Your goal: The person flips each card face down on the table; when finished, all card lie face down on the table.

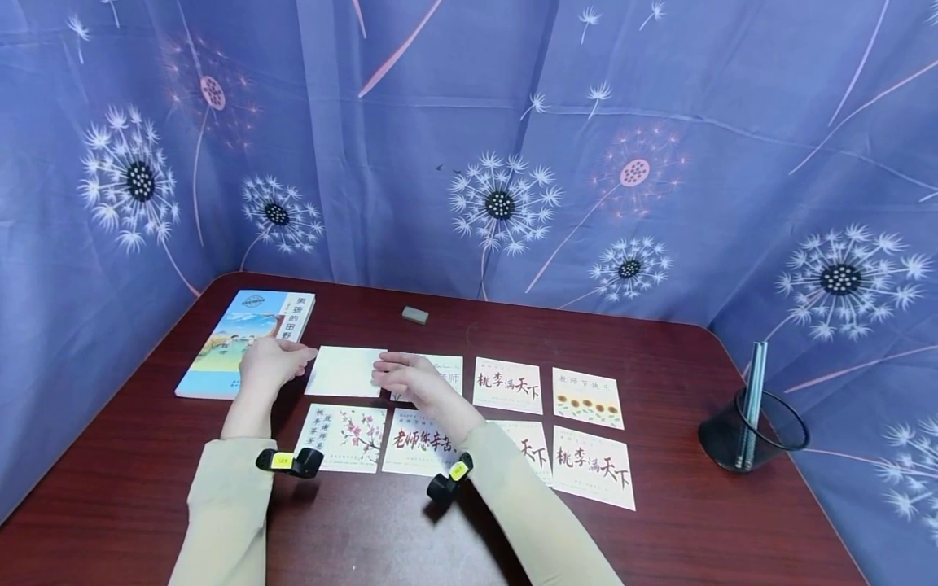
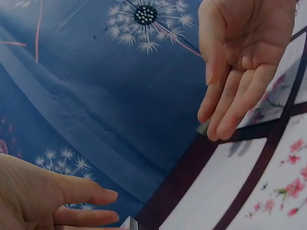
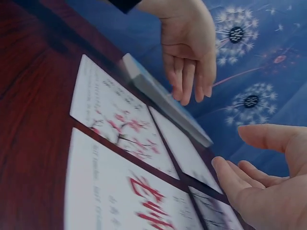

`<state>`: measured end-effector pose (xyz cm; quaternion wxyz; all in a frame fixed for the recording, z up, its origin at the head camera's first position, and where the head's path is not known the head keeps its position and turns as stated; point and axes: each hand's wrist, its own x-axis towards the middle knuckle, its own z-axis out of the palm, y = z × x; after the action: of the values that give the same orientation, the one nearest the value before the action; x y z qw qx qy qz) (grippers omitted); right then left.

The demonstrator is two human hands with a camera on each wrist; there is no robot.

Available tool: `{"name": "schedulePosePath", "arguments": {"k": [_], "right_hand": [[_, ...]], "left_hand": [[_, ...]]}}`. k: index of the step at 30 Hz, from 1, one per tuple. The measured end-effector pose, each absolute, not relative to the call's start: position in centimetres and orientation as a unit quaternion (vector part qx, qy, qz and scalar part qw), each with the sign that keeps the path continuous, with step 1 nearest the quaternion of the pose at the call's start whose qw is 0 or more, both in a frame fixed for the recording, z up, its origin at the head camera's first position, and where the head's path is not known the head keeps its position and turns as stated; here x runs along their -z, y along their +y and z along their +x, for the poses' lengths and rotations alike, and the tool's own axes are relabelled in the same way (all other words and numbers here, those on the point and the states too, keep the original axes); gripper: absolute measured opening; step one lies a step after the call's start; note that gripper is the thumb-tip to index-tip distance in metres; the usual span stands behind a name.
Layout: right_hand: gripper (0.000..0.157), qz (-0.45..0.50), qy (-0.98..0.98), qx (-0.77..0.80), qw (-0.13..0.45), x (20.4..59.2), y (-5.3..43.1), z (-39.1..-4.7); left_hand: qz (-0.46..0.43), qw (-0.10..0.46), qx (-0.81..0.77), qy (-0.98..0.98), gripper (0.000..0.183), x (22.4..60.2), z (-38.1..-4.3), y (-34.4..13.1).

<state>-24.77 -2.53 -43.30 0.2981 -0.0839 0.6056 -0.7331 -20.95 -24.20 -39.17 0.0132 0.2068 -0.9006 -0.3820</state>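
In the lower left of the head view, the left hand [image 1: 271,364] is relaxed with nothing in its grasp, over the right part of a thick blue-covered paperback book [image 1: 234,342] and just beside the left edge of a plain white rectangular card [image 1: 346,373]. The right hand [image 1: 421,384], left of the frame's centre, is likewise unclosed and gripping nothing; its extended fingertips are near the plain card's right edge, and it partly hides a white card with dark lettering [image 1: 452,370]. Whether either hand touches the plain card cannot be told. Below that card lies a white card with pink blossoms [image 1: 343,438]. At the right of the frame, a round black mesh pen holder [image 1: 716,441] contains slim pale blue-grey sticks [image 1: 752,399], upright with a slight lean, their tops above its rim.
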Motion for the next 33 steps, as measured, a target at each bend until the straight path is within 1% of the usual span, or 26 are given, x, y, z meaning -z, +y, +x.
{"name": "schedulePosePath", "arguments": {"k": [3, 7, 11, 15, 17, 23, 33], "right_hand": [[0.056, -0.094, 0.601, 0.738, 0.292, 42.7, -1.4, -25.0], [0.058, -0.096, 0.601, 0.747, 0.267, 42.1, 1.0, -25.5], [0.060, -0.083, 0.614, 0.748, 0.240, 41.8, 3.6, -25.8], [0.060, -0.064, 0.624, 0.744, 0.229, 41.9, 6.2, -25.9], [0.060, -0.060, 0.631, 0.739, 0.228, 42.0, 7.3, -25.9], [0.059, -0.053, 0.656, 0.714, 0.239, 42.4, 9.7, -25.3], [0.060, -0.060, 0.655, 0.705, 0.267, 42.8, 10.3, -24.9]], "left_hand": [[0.189, 0.033, 0.394, -0.899, 0.039, 38.7, -20.8, -23.7], [0.154, 0.058, 0.441, -0.882, 0.038, 38.5, -21.1, -22.2], [0.122, 0.067, 0.478, -0.867, 0.035, 38.9, -21.6, -20.1], [0.089, 0.067, 0.483, -0.869, 0.035, 39.8, -22.0, -17.8], [0.076, 0.059, 0.487, -0.868, 0.037, 40.4, -22.2, -16.9], [0.054, 0.012, 0.511, -0.858, 0.048, 41.8, -22.3, -15.0], [0.053, -0.033, 0.495, -0.867, 0.053, 42.0, -22.4, -14.4]]}}
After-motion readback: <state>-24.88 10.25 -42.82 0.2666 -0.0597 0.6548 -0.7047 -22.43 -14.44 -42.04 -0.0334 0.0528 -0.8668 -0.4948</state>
